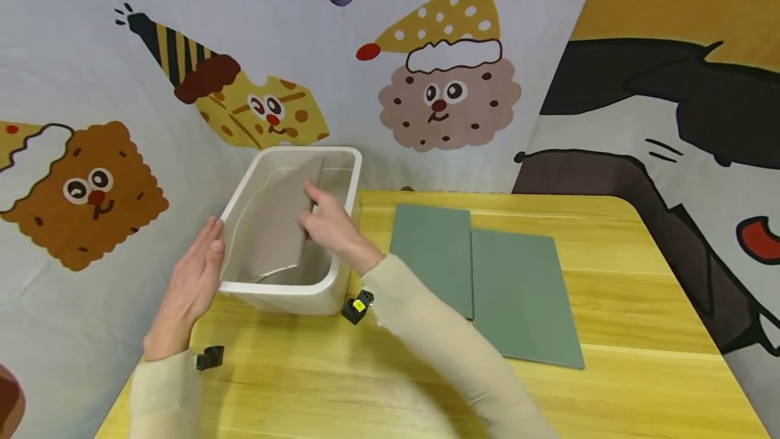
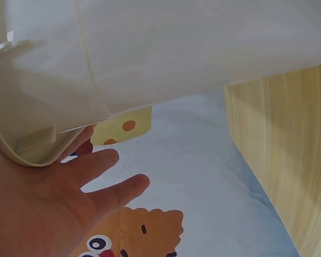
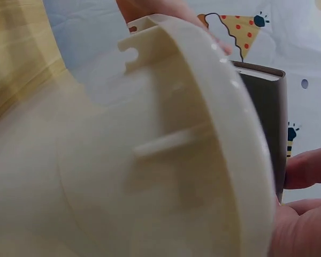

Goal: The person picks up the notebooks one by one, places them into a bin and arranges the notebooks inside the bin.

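A white plastic bin (image 1: pixel 338 293) stands at the table's far left, tilted in the wrist views. My right hand (image 1: pixel 332 222) reaches over its right side and pinches the edge of a grey-beige hardcover book (image 1: pixel 274 222), which slants inside the bin. The book's dark cover (image 3: pixel 265 107) and a strip of pale page edges show in the right wrist view. My left hand (image 1: pixel 191 276) rests against the bin's left rim, its fingers extended. In the left wrist view those fingers (image 2: pixel 120 193) are spread beneath the rim. The book's lower end is partly hidden in the bin.
Two flat green rectangular covers (image 1: pixel 431 256) (image 1: pixel 524 297) lie side by side on the wooden table (image 1: pixel 634 276), right of the bin. A cartoon-printed cloth (image 1: pixel 365 100) hangs behind the table. Small black devices (image 1: pixel 357 307) sit by both wrists.
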Demonstrator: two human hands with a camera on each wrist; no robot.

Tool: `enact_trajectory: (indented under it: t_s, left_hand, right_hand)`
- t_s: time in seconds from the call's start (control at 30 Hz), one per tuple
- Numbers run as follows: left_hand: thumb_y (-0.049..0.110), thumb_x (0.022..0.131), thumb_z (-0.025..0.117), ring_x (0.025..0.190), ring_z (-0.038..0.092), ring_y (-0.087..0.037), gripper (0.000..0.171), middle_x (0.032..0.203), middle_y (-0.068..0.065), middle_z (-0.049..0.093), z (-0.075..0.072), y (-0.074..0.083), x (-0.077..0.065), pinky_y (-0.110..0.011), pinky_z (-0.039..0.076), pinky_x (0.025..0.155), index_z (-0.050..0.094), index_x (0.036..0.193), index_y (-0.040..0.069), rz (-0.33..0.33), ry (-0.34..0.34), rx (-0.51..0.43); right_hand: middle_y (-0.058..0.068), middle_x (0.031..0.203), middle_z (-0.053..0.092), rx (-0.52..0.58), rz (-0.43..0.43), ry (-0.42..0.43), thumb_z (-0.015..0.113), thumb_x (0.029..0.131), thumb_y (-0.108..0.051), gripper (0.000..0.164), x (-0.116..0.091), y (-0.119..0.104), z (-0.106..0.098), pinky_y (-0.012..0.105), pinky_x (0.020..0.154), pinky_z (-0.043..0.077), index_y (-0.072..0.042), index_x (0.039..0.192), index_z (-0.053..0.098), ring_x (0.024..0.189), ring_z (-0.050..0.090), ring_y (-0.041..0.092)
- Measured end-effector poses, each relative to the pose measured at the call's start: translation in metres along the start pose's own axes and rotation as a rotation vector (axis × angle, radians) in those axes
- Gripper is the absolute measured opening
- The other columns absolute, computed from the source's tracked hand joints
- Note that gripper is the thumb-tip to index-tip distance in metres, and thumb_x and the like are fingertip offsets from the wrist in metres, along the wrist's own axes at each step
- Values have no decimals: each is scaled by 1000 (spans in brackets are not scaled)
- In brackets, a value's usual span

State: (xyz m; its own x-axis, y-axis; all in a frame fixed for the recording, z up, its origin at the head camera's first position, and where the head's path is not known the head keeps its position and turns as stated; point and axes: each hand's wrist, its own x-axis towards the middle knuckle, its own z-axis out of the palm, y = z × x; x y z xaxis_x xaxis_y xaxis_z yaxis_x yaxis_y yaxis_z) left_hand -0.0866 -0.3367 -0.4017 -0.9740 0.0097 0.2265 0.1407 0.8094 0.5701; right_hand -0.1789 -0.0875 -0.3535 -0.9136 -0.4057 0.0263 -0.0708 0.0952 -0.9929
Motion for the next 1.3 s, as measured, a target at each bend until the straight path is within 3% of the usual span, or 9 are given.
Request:
enact_trajectory:
  t_s: [0.3,0.5,0.6,0.67,0.73,0.87,0.93,1.13,1.3]
  left_hand:
    - [41,115,19,154,15,-50,63,171,-19,15,2,1,1,-69,12,120,22,164,2,4,13,1]
    - [41,115,19,154,16,-49,63,170,-20,17,3,1,2,-67,13,121,24,163,0,2,19,9]
    - [41,115,20,154,17,-48,63,170,-20,17,3,0,2,-66,14,121,25,163,-1,1,24,13]
    - [40,115,20,154,17,-47,63,170,-20,18,3,1,2,-65,14,121,25,163,-1,3,29,19]
    - [40,115,20,154,17,-47,63,170,-20,18,4,2,2,-65,14,121,25,163,-1,5,29,24]
    - [40,115,21,154,17,-48,63,170,-21,18,2,2,0,-66,14,121,25,162,-2,10,29,25]
    - [40,115,20,154,17,-49,63,170,-21,17,2,2,0,-66,13,121,24,163,-1,5,24,20]
    - [41,115,21,153,16,-51,63,171,-19,15,5,4,-1,-71,14,118,23,164,3,-22,4,8]
    - [41,115,24,153,17,-51,62,171,-17,15,5,5,1,-71,14,118,23,165,5,-25,14,17]
  right_hand:
    - [15,157,46,161,109,-54,51,93,12,75,6,2,14,22,64,53,-4,163,29,77,60,15]
    - [15,146,53,176,142,-41,52,91,13,77,9,4,17,25,64,51,-6,163,31,69,56,13]
    - [17,146,54,151,145,-32,53,90,15,78,9,6,20,27,67,52,-6,163,31,72,57,14]
    - [14,153,51,108,146,-25,54,89,15,79,10,7,21,27,78,52,-6,163,32,88,59,15]
    - [10,161,43,56,145,-24,54,89,14,80,10,7,21,27,97,49,-7,163,31,113,58,15]
    - [5,169,28,-84,140,-67,54,92,11,79,11,8,23,29,123,23,-7,164,27,151,31,15]
    - [8,170,24,-236,135,-115,54,95,6,77,11,9,25,31,125,17,-5,165,23,156,20,21]
    - [23,171,-2,-739,85,-151,54,105,-25,72,3,11,30,53,122,24,-8,166,20,156,4,43]
    - [21,171,12,-930,-69,-70,50,107,-33,63,-7,9,28,63,119,28,-15,164,33,156,14,44]
